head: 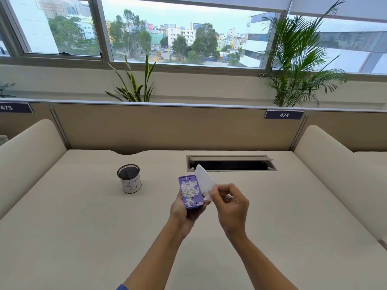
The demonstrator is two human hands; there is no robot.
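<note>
Because the purple tray (180, 185) lies across its palm, the left hand (184, 213) shows little of its fingers; they curl up round the tray's sides and grip it above the desk (83, 227). The tray lies open and holds a loose heap of small white paper dots (189, 190), thickest towards its far end. Just to its right, the right hand (230, 206) pinches the near corner of a translucent lid (204, 181) between thumb and fingertips, the other fingers curled in. The lid tilts upward, and its lower edge touches or nearly touches the tray's right rim; which of the two is hard to tell. Both forearms run off the bottom edge.

Well to the left, a black mesh cup (128, 173) stands upright on the desk. Its paper label (131, 186) reads "BI" before wrapping out of sight, and its inside is too dark to make out. Beyond the hands, a cable hatch (230, 163) is sunk in the desk with its flap raised and its interior black.
</note>
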